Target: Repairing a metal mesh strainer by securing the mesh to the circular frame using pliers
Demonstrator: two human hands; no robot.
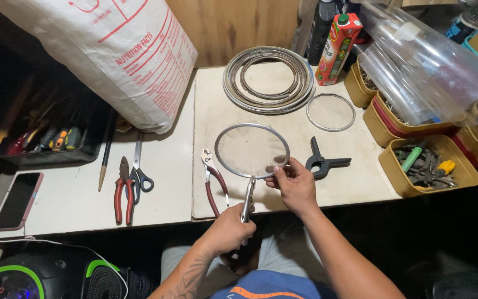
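Mesh ring: right hand pinches rim; left hand clenches half-hidden pliers.

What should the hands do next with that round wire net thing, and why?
Probably squeeze the pliers a bit further along the rim. The left hand holds them clamped on the mesh ring at its bottom edge, while the right hand pinches the rim beside them, steadying it.

Bare tabletop lies open beyond the fingers of the right hand, up to the coiled rings. Just right of them sits a black spring clamp; left, red-handled pliers block the way.
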